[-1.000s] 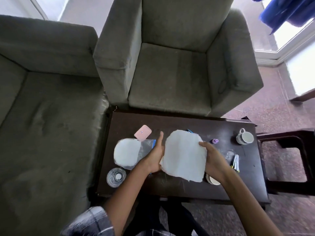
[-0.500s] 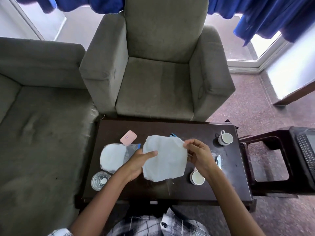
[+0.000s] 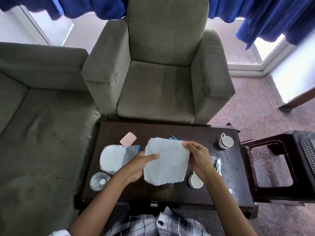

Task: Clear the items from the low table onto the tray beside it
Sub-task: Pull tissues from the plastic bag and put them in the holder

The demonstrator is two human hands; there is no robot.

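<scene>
My left hand [image 3: 136,166] pinches the pale cloth [image 3: 166,161] with thumb on top, while my right hand [image 3: 197,157] grips its far right corner; the cloth hangs just above the low table [image 3: 170,130], near its middle. The tray [image 3: 305,150], as I judge it, sits beyond the table's right end, so my right hand is nearer. Both forearms reach in from the table's near edge.

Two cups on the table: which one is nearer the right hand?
The cup at the table's near edge, partly under the right hand. The other cup stands apart, toward the far right corner.
</scene>
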